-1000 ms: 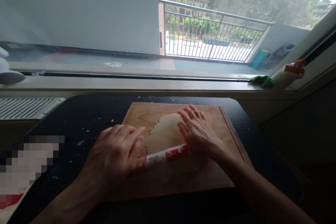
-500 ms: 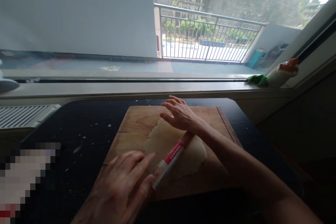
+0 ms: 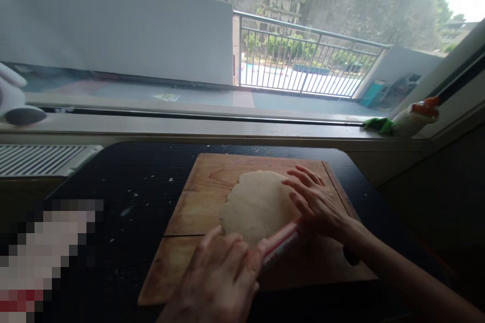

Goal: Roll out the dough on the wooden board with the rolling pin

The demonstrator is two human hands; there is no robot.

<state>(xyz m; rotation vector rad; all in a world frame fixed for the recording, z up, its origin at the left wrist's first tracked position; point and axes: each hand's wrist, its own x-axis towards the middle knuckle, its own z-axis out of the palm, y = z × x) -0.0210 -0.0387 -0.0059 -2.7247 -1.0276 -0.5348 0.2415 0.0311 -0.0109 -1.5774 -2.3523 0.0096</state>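
A flat, rounded sheet of dough [image 3: 257, 202] with an uneven edge lies on a wooden board [image 3: 193, 207]. Across its near right part runs a rolling pin [image 3: 282, 242] with a red and white printed wrap, slanting up to the right and blurred. My left hand [image 3: 223, 267] lies over the pin's near end, fingers stretched forward and the thumb along the pin. At the far end my right hand [image 3: 314, 202] rests its palm on the pin, fingers spread above the dough's right edge. Both hands cover the pin's ends.
The board sits on a dark table [image 3: 125, 176] dotted with white flecks. Behind runs a window sill [image 3: 189, 128] with a white bottle [image 3: 413, 118] and green cloth [image 3: 379, 125] at right. A white slatted rack [image 3: 45, 159] is at left; a pixelated patch covers the lower left.
Both hands and the rolling pin have moved right and nearer to me over the dough, uncovering its far left part. The view has also shifted slightly.
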